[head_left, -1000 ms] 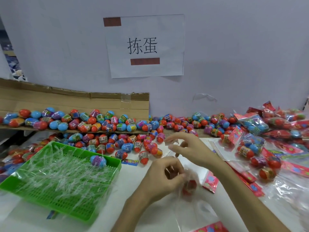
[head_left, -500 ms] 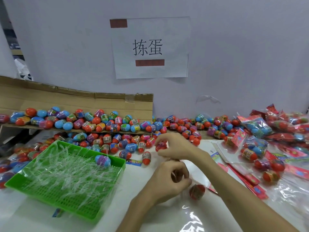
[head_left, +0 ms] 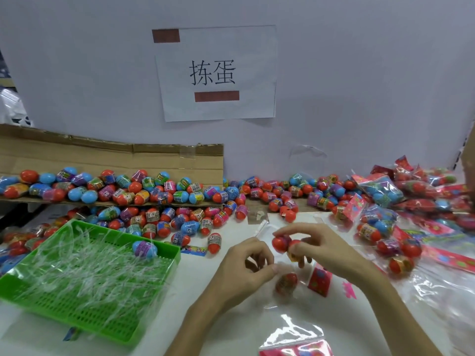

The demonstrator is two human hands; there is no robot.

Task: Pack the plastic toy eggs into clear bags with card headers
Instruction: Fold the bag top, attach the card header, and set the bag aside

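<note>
A white counter (head_left: pixel 195 273) runs along a pale wall. On its left side a creased sheet of corrugated cardboard (head_left: pixel 102 155) lies propped against the wall. In front of it sits a green mesh plastic tray (head_left: pixel 90 325) strewn with thin clear strips, with one blue-and-purple egg (head_left: pixel 145 249) in its far corner. Glossy loose eggs (head_left: pixel 144 188) (red, blue and purple shells with printed wrap bands) are heaped across the cardboard and counter. Filled, crinkled packed bags (head_left: pixel 380 191) pile up at the right.

Near the middle, the left hand (head_left: pixel 246 268) pinches the film of a limp clear bag (head_left: pixel 280 299) between thumb and forefinger. One red egg (head_left: pixel 286 282) already sits inside it, just beside its pink-red card header (head_left: pixel 320 281). The right hand (head_left: pixel 323 247) curls around two red-ended eggs (head_left: pixel 281 244), held just above the bag.
</note>
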